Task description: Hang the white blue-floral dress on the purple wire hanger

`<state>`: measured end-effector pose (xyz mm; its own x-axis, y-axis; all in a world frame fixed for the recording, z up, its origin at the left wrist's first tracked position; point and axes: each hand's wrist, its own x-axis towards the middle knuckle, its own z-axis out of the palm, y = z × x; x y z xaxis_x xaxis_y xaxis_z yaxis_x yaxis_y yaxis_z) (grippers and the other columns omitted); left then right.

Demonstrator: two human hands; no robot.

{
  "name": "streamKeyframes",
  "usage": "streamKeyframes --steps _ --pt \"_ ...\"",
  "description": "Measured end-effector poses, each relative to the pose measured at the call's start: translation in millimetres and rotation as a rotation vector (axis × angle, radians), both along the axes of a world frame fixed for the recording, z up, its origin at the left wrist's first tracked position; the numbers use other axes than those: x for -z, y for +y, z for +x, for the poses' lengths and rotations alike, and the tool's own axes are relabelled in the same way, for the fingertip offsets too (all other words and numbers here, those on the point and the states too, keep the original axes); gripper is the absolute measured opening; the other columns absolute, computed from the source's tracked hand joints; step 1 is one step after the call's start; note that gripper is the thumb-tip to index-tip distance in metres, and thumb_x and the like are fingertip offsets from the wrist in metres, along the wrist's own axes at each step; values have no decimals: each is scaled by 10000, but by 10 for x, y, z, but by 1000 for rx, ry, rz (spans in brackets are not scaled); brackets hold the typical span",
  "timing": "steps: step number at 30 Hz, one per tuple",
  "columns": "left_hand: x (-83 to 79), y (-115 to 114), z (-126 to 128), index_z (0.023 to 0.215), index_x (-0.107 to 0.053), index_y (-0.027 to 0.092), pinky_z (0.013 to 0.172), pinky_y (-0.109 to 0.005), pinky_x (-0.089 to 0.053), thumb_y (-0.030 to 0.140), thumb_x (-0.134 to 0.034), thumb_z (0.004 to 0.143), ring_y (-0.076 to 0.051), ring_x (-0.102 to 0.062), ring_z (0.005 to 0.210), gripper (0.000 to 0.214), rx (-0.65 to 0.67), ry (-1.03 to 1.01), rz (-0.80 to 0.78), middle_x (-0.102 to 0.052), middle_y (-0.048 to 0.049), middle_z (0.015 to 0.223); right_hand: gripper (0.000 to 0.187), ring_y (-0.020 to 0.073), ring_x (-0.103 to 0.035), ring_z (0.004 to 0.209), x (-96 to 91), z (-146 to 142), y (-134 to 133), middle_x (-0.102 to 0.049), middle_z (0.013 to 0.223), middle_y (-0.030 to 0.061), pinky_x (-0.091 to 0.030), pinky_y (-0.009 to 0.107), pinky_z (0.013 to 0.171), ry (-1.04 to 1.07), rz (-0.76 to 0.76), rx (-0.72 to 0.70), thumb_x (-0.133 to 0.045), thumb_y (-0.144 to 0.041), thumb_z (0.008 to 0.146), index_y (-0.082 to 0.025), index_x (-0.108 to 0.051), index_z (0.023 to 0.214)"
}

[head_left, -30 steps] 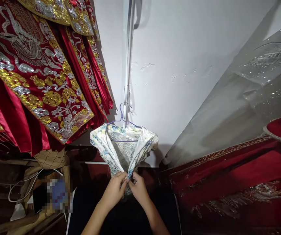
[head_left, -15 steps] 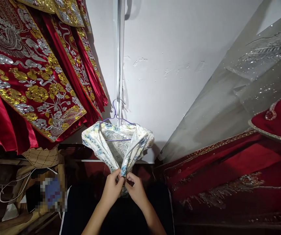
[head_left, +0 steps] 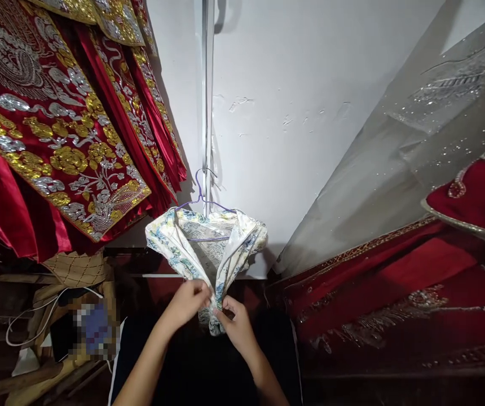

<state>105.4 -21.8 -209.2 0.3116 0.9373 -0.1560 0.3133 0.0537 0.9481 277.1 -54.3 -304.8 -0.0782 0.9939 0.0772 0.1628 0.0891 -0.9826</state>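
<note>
A floral blouse [head_left: 170, 248] in white, blue and yellow hangs by its shoulders on a thin purple hanger [head_left: 200, 194]. Its front lies open in a deep V, and the patterned inside of the back shows. Low on the V, my right hand [head_left: 234, 322] pinches the front edges where they come together. My left hand [head_left: 186, 304] is closed against the left front edge, a little higher, with its fingers curled on the cloth. Whatever lies under the fingertips is hidden. Below my hands the lower part of the blouse bunches loosely.
The hanger's hook is at a white vertical pole [head_left: 207, 101] by the wall. Red garments with gold and silver embroidery [head_left: 69, 160] hang at left. Beaded red cloth [head_left: 428, 265] and a sparkling sheer fabric [head_left: 449, 135] fill the right. Wooden furniture [head_left: 52, 378] with a white cable stands lower left.
My left hand has moved left and slightly up from the bottom of the V, apart from my right hand. My right hand stays at the front edges, slightly further right.
</note>
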Motion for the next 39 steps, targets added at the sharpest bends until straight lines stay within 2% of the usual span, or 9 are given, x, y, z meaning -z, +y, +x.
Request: streamKeyframes --steps 3,6,12,18,23,27,32,34,39 --pt "234 -169 95 751 -613 171 631 -266 -393 346 -570 857 -176 -584 679 209 13 196 113 -643 -22 719 294 130 -402 632 18 -4 -13 -411 654 -34 -361 254 600 5 18 -1 -614 -363 847 -206 -424 686" --pt "358 -259 168 792 -608 178 644 -263 -390 331 -481 927 -168 -569 683 240 -1 169 183 -621 -14 717 278 129 -410 629 35 60 16 -428 649 -35 -370 252 601 -30 24 -13 -630 -356 831 -201 -447 690" --pt "333 -226 182 867 -609 177 669 -255 -410 367 -519 928 -168 -583 709 219 -10 48 141 -624 -16 754 228 133 -434 619 -8 141 71 -455 623 -33 -393 253 596 -61 23 -63 -596 -339 845 -195 -499 697" --pt "354 -212 222 734 -571 168 612 -252 -343 432 -437 969 -140 -469 643 377 -29 21 174 -521 3 669 278 147 -484 597 -68 130 81 -499 581 -23 -421 246 554 -29 8 -50 -647 -425 806 -191 -572 677" --pt "420 -202 216 657 -587 142 511 -229 -255 507 -607 856 -87 -334 525 416 -64 -232 -41 -395 37 563 257 164 -511 646 -40 171 86 -551 655 1 -420 253 578 -53 27 38 -636 -412 824 -191 -577 707" --pt "87 57 123 692 -589 146 420 -197 -96 502 -737 731 -38 -152 453 388 -258 -575 -240 -289 80 534 228 173 -532 695 35 143 53 -577 730 21 -379 241 560 -110 47 83 -617 -387 857 -184 -590 756" --pt "-786 677 11 720 -622 123 356 -150 -110 372 -805 684 -25 -177 440 311 -299 -833 -70 -270 85 566 272 158 -510 656 142 85 43 -546 694 7 -350 237 535 -141 37 97 -599 -426 866 -182 -569 750" --pt "-1022 787 39 731 -647 114 362 -151 -130 358 -774 735 -28 -194 439 274 -280 -836 50 -270 81 559 274 158 -510 649 173 130 59 -546 685 5 -373 245 561 -162 33 84 -593 -422 866 -187 -554 731" --pt "-1043 595 181 767 -691 124 429 -192 -206 387 -710 827 -51 -286 454 270 -299 -589 304 -367 57 520 246 192 -575 664 -47 332 162 -638 717 41 -436 281 597 -216 37 121 -616 -423 850 -186 -627 784"
